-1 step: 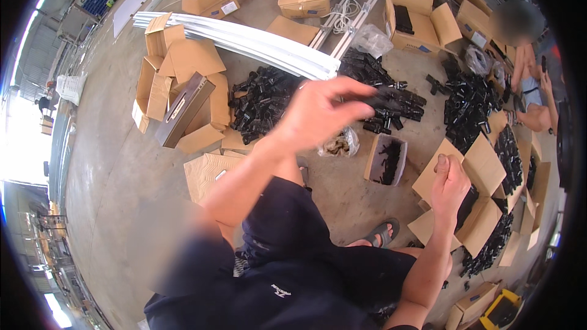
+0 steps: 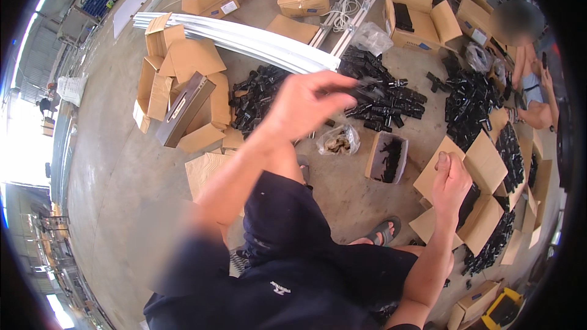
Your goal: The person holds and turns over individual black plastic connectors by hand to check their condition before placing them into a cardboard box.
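My left hand (image 2: pixel 306 101) is raised over the floor, smeared by motion. Its thumb and forefinger reach toward the right in a loose pinch. Something dark shows between them, but blur and the black pile behind hide what it is. Below the fingertips lies a clear plastic bag (image 2: pixel 340 140) with brownish contents. My right hand (image 2: pixel 450 180) is closed in a fist, thumb on top, above an open cardboard box (image 2: pixel 480 223); whatever it holds is hidden. Piles of black plastic parts (image 2: pixel 260 101) and more black parts (image 2: pixel 391 107) lie beyond my left hand.
A small bin (image 2: pixel 400 174) with black pieces stands between my hands. White metal profiles (image 2: pixel 263 40) lie across the far floor. Flattened and open cartons (image 2: pixel 192 58) are at left. At right, a person (image 2: pixel 532 85) sits beside another black heap (image 2: pixel 471 101).
My left hand has shifted slightly left, away from the black parts, its thumb and forefinger still stretched out. My right hand has hardly moved.
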Demonstrator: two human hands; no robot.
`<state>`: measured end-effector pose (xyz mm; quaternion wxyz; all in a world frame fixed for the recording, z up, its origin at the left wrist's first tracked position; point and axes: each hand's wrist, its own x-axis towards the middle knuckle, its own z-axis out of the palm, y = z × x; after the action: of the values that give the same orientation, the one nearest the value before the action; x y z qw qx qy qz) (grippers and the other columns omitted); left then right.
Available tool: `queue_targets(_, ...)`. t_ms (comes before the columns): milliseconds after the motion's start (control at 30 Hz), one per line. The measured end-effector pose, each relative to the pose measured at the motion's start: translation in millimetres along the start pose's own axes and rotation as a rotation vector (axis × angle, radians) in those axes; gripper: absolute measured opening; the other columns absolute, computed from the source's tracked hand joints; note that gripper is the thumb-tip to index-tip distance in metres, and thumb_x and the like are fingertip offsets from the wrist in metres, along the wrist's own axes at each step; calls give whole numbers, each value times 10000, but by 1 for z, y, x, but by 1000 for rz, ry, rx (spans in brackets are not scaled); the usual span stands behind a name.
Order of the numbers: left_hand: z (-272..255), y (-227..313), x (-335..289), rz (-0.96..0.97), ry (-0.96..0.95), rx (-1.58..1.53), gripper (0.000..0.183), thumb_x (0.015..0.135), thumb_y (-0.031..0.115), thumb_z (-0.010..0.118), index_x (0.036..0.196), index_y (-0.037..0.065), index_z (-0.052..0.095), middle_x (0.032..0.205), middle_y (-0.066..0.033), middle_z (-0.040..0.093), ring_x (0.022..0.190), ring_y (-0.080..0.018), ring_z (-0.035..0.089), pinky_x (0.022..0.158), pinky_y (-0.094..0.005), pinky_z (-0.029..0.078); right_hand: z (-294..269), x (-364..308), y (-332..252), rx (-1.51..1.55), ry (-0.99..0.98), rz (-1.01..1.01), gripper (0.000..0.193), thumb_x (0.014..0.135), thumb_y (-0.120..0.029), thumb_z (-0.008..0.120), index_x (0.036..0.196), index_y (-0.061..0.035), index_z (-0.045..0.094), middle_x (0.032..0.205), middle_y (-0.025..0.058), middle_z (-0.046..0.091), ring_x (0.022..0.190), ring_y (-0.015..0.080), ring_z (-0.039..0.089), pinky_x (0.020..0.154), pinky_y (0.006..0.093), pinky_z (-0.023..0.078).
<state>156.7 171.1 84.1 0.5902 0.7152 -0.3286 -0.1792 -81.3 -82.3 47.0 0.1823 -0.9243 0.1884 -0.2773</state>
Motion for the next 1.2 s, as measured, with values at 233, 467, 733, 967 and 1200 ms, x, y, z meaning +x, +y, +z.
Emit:
queue_targets(233,-111,-129,-37,-251,279,636,424,953,248,729,1294,1,674,1251,-146,719,1137,-208,679,988,-362,519,-3,-5,-2,120,25,-34,341,1073,-267,551,853,-14,612,671,101,639,575,270,613,559,357,458)
queue_targets(467,-81,-218,-125,-861,-30,-896,557,1069,495,497,1190,-18,676,1110,-110,739,1015,-210,703,928,-359,544,-9,-16,-27,520,-138,109,444,1113,-351,462,941,6,663,815,40,655,746,126,604,678,265,465)
queue_targets(733,-52,-107,-132,-594,-16,-916,421,1066,334,510,1151,-36,693,1141,-136,729,1071,-233,682,1004,-377,501,-4,-25,-40,712,-258,-3,935,1032,-724,210,1228,80,646,1088,155,701,1014,238,657,918,345,486)
queue_targets(967,-17,43,-118,395,-503,-485,674,1066,451,393,1401,-124,499,1373,-297,574,1319,-391,532,1151,-465,366,-10,-25,-32,669,-251,85,1054,972,-807,128,1224,69,659,1094,153,710,1049,239,658,934,385,491)
queue_targets(1200,33,112,-138,586,-843,-287,751,1038,523,396,1447,-107,399,1444,-282,447,1376,-382,409,1179,-469,287,-16,-30,-52,763,-235,-48,867,1062,-664,222,1213,65,664,1122,149,713,1039,253,682,933,368,477)
